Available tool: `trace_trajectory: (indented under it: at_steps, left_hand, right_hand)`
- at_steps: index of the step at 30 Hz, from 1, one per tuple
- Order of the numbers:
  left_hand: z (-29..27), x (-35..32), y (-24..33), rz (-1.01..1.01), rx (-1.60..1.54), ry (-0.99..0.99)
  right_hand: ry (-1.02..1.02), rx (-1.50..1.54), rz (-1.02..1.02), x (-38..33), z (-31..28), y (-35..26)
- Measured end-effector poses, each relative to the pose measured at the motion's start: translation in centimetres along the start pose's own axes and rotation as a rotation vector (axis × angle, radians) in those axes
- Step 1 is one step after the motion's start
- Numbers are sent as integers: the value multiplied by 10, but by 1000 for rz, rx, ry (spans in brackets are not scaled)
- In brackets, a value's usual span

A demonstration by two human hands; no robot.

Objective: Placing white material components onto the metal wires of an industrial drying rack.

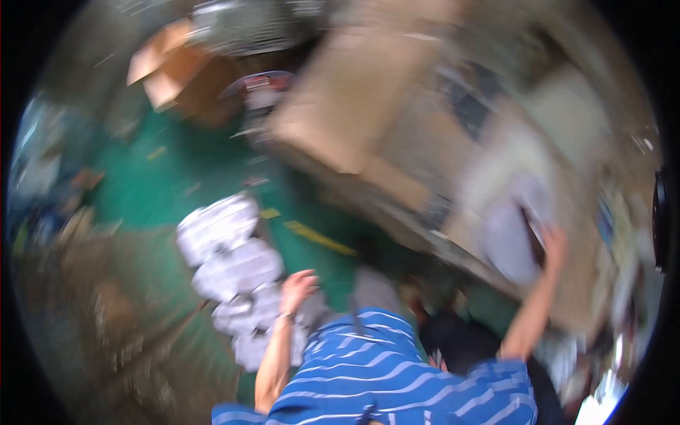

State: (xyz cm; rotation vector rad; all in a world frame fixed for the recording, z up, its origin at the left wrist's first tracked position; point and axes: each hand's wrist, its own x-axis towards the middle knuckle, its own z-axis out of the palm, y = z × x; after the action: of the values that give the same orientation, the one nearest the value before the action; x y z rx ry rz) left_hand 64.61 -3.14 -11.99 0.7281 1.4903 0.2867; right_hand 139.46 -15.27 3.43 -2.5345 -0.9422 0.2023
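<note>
Table (464, 249), brown cardboard (354, 106), pale item (504, 241) atop

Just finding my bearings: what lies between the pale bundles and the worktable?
Mostly green floor with a yellow stripe, in the head view.

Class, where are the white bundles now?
In the head view, the white bundles lie left of centre, just left of the person's left hand.

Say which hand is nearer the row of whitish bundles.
Left. The left hand is just right of the whitish bundles; contact is unclear through blur. The right hand is well off to the right, at the pale lavender piece.
</note>
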Motion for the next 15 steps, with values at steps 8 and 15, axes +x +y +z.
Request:
trace_trajectory:
  at_steps: [8,15]
  left_hand:
    - [41,-52,74,254,-329,-123]
    - [80,-125,120,375,-566,-589]
  right_hand:
    - [57,-486,-357,-16,-75,-298]
    - [-165,-342,-771,-186,-5,-427]
